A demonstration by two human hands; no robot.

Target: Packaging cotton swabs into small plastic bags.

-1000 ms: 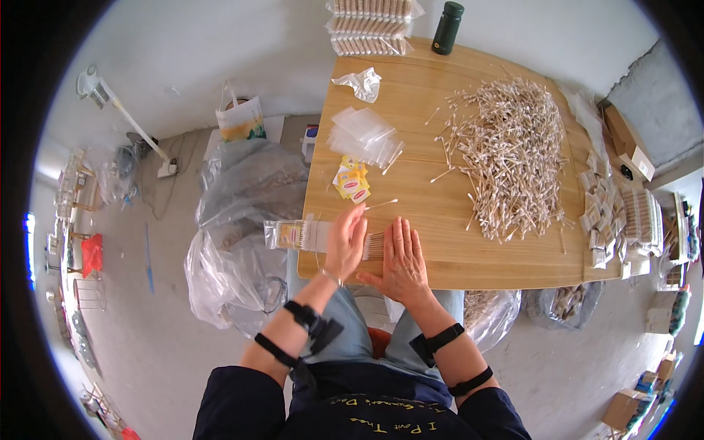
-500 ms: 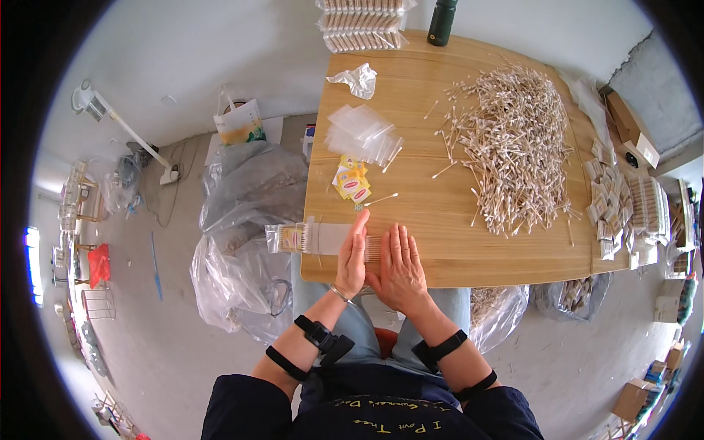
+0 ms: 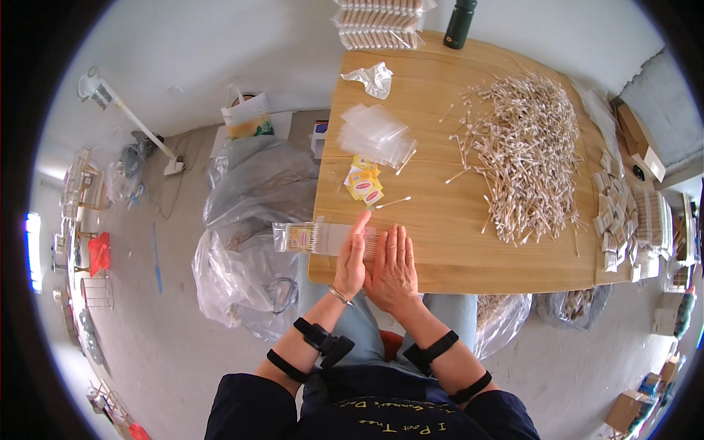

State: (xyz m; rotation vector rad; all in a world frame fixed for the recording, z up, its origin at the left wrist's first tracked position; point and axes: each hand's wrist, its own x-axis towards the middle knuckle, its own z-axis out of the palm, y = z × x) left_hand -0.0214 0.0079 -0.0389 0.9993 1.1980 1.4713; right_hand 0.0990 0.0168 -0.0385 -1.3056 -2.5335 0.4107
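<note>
The left hand [image 3: 350,257] stands nearly on edge, its fingers straight and pressed together, fingertips pointing toward the far side. Just beside it, the right hand [image 3: 394,268] lies palm down and flattened, its fingers close together; neither hand pinches anything. Between them shows a neat row of slender, pale-stemmed cotton swabs [image 3: 372,243], its right part covered by the right hand. The row lies near the front edge of the pale wooden tabletop [image 3: 462,257].

To the left of the left hand, a clear, flat plastic packet [image 3: 298,237] with a yellow card and swabs inside juts past the tabletop's left edge. Just beyond the fingertips lie a loose white-tipped swab [image 3: 397,202] and a small heap of yellow-and-white paper cards [image 3: 364,185].

Farther out come a fanned stack of transparent, rectangular plastic bags [image 3: 374,132], a crumpled piece of whitish plastic film [image 3: 378,79], and, at the far edge, stacked clear packs of swabs [image 3: 380,22] near a dark green cylindrical bottle [image 3: 460,26]. A large, loose pile of white-tipped cotton swabs [image 3: 529,158] covers much of the right side, with small filled packets [image 3: 614,216] beyond it. Large, translucent plastic sacks [image 3: 253,220] rest on the floor at left.
</note>
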